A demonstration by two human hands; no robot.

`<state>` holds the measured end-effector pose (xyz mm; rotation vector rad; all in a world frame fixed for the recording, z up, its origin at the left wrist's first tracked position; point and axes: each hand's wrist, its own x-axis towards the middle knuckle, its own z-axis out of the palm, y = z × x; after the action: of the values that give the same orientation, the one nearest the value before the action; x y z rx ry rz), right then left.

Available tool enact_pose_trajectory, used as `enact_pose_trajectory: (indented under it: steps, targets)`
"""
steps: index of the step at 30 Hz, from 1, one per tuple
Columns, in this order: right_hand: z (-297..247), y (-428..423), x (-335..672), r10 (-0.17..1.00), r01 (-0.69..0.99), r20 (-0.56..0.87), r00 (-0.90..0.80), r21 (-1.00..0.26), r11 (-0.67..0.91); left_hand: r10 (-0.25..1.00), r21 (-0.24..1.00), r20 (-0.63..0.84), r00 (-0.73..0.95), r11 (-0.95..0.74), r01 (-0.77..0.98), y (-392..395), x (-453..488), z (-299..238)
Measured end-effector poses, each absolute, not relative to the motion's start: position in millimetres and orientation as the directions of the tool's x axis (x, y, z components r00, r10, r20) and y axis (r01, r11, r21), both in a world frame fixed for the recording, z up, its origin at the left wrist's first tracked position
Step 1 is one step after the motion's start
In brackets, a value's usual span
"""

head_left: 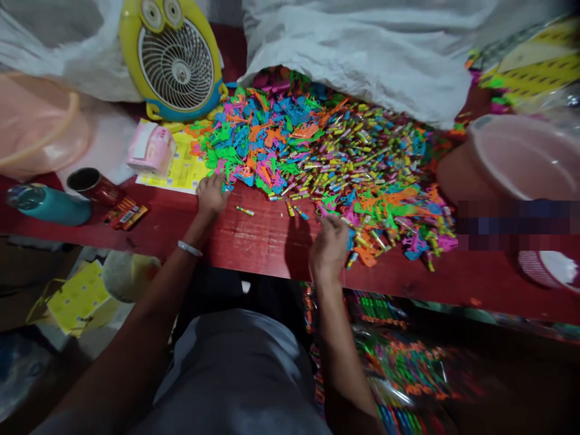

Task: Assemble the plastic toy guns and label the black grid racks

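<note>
A big heap of small bright plastic toy pieces and short coloured sticks spills across the red table from a white sack. My left hand rests at the heap's near left edge, fingers curled over pieces; a bracelet sits on that wrist. My right hand is at the near middle of the heap, fingers bent down into the pieces. What either hand holds is hidden. A few loose sticks lie between the hands.
A yellow desk fan stands at the back left, with a pink tissue pack on yellow sheets. A teal bottle, a dark cup and a red packet lie at left. Pink plastic bowls sit at right.
</note>
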<state>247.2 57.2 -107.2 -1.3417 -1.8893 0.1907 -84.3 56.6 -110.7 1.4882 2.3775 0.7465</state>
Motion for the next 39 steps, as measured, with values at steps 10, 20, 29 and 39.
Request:
enact_pose_trajectory:
  steps: [10, 20, 29, 39]
  targets:
    - [-155, 27, 219, 0.872, 0.56, 0.373, -0.318, -0.668, 0.49, 0.938, 0.602, 0.216, -0.271, 0.091, 0.794, -35, -22, -134]
    - [-134, 17, 214, 0.958, 0.425, 0.225, -0.179, -0.86, 0.282, 0.725, 0.975, 0.077, -0.684, 0.089, 0.205, -37, -26, -94]
    - [-102, -2, 168, 0.904, 0.158, -0.074, -0.422, -0.987, -0.007, 0.801, 0.956, -0.269, -0.534, 0.155, -0.248, -49, 6, -78]
    - [-97, -10, 178, 0.918, 0.183, -0.061, -0.392, -0.983, 0.013, 0.848, 0.94, -0.293, -0.442, 0.172, -0.293, -54, 28, -85]
